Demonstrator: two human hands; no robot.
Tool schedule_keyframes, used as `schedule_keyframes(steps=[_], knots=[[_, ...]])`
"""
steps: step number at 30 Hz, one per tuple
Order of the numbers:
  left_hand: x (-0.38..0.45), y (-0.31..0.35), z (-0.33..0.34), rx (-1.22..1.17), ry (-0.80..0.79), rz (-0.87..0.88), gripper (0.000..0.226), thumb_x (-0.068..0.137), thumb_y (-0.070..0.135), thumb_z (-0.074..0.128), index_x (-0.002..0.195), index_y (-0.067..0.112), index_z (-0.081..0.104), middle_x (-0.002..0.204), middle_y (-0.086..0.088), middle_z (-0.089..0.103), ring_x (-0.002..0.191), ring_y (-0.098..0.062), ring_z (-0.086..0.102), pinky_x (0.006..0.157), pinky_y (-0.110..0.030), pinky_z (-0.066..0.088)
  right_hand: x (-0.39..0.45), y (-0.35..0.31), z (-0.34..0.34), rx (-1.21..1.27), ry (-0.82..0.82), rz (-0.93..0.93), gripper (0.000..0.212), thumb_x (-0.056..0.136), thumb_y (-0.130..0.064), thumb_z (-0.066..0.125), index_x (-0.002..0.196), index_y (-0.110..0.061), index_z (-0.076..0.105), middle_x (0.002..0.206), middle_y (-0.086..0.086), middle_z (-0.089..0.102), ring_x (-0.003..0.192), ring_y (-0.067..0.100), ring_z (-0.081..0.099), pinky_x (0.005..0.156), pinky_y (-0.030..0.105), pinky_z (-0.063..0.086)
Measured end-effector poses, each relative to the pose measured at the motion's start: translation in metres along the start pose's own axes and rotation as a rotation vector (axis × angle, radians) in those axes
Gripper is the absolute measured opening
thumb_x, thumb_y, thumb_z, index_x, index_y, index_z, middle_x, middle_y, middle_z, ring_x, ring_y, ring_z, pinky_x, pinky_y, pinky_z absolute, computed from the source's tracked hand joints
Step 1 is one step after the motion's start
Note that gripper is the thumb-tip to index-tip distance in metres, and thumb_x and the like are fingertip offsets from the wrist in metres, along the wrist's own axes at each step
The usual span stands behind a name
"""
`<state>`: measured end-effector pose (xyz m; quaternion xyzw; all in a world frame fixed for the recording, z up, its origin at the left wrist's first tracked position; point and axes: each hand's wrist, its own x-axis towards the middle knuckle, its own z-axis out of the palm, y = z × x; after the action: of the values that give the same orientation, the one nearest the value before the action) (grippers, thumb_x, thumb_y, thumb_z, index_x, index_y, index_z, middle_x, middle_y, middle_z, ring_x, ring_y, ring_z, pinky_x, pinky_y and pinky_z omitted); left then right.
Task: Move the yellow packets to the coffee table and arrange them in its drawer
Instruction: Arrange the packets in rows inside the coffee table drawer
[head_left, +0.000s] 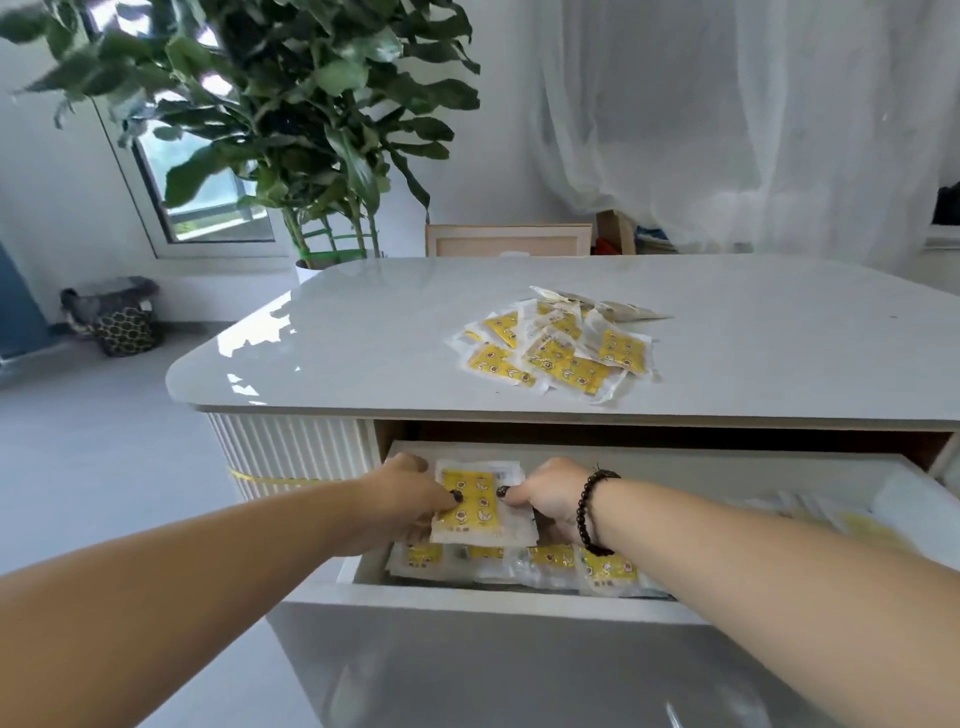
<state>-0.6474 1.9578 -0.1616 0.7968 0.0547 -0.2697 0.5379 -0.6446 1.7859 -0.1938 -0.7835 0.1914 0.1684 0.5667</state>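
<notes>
A leafy potted plant (291, 104) stands at ten o'clock behind the glossy, round-cornered worktop (363, 332), above its ribbed white side. In the open drawer (467, 597), the left hand (410, 499) and the braceleted right hand (550, 499) pinch opposite edges of one flat, crinkled yellow packet (480, 501), held over a row of packets (519, 564) partly hidden beneath it. At one o'clock, a loose heap of packets (561, 348) lies on the worktop; the drawer's right end is blurred
</notes>
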Motion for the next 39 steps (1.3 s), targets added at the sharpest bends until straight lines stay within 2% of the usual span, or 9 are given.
schedule_keyframes(steps=[5,8,12,14,18,22,32,36,39], knots=[[0.029,-0.017,0.003,0.322,0.158,0.055,0.041,0.093,0.005,0.055,0.133,0.002,0.05,0.094,-0.002,0.062,0.092,-0.019,0.063,0.075,-0.027,0.054,0.024,0.001,0.015,-0.077,0.028,0.007,0.013,0.085,-0.009,0.066,0.083,-0.003,0.054,0.089,0.016,0.063,0.071,0.024,0.067,0.063,0.032,0.06],[0.049,-0.024,0.006,0.411,0.222,0.054,0.022,0.091,0.006,0.055,0.111,0.014,0.063,0.109,-0.01,0.067,0.103,-0.025,0.065,0.089,-0.037,0.056,0.039,0.002,0.02,-0.181,0.021,-0.002,0.01,0.08,-0.009,0.066,0.083,-0.007,0.056,0.087,0.013,0.063,0.077,0.027,0.068,0.071,0.035,0.059],[0.065,-0.028,0.008,0.606,0.306,0.088,0.026,0.089,0.011,0.057,0.072,0.029,0.049,0.108,-0.01,0.068,0.101,-0.024,0.066,0.086,-0.039,0.058,0.048,0.005,0.017,-0.379,0.038,-0.027,0.019,0.08,-0.01,0.063,0.068,-0.012,0.05,0.068,0.004,0.05,0.06,0.018,0.052,0.052,0.023,0.043],[0.07,-0.031,0.009,0.704,0.307,0.094,0.01,0.089,0.013,0.057,0.088,0.023,0.059,0.102,-0.006,0.067,0.097,-0.023,0.066,0.082,-0.036,0.058,0.049,0.009,0.017,-0.485,0.057,-0.05,0.022,0.083,-0.011,0.06,0.067,-0.013,0.046,0.066,0.002,0.044,0.056,0.015,0.043,0.047,0.02,0.034],[0.079,-0.038,0.008,0.843,0.327,0.128,0.029,0.091,0.016,0.055,0.119,0.012,0.058,0.097,0.0,0.063,0.082,-0.015,0.061,0.072,-0.029,0.056,0.056,0.012,0.023,-0.612,0.078,-0.103,0.012,0.084,-0.014,0.061,0.079,-0.011,0.051,0.066,0.001,0.044,0.054,0.013,0.041,0.044,0.019,0.032],[0.079,-0.038,0.009,0.922,0.332,0.133,0.027,0.093,0.018,0.056,0.118,0.01,0.059,0.084,0.004,0.054,0.068,-0.008,0.052,0.057,-0.019,0.047,0.057,0.011,0.025,-0.632,0.101,-0.128,0.016,0.086,-0.023,0.065,0.094,-0.01,0.059,0.07,0.0,0.047,0.057,0.009,0.043,0.044,0.019,0.034],[0.038,-0.008,0.018,1.157,0.272,0.217,0.021,0.097,0.031,0.051,0.097,0.01,0.055,0.093,-0.003,0.056,0.079,-0.02,0.058,0.065,-0.03,0.05,0.007,-0.009,-0.004,-0.671,0.158,-0.087,0.033,0.081,-0.033,0.073,0.078,-0.012,0.048,0.069,-0.001,0.047,0.076,0.017,0.054,0.065,0.022,0.044],[0.019,0.015,0.023,1.112,0.316,0.307,0.024,0.094,0.037,0.054,0.094,0.013,0.056,0.095,-0.002,0.062,0.087,-0.023,0.062,0.07,-0.033,0.053,-0.022,-0.02,-0.021,-0.552,0.09,-0.067,0.016,0.083,-0.01,0.065,0.095,-0.002,0.059,0.079,0.011,0.064,0.073,0.026,0.069,0.073,0.031,0.059],[0.001,0.037,0.032,1.044,0.343,0.384,0.036,0.093,0.043,0.054,0.108,0.011,0.062,0.1,-0.003,0.065,0.093,-0.023,0.063,0.075,-0.034,0.053,-0.041,-0.032,-0.034,-0.468,0.09,-0.05,0.007,0.083,0.001,0.055,0.087,-0.004,0.055,0.067,0.015,0.057,0.051,0.024,0.057,0.055,0.026,0.052]])
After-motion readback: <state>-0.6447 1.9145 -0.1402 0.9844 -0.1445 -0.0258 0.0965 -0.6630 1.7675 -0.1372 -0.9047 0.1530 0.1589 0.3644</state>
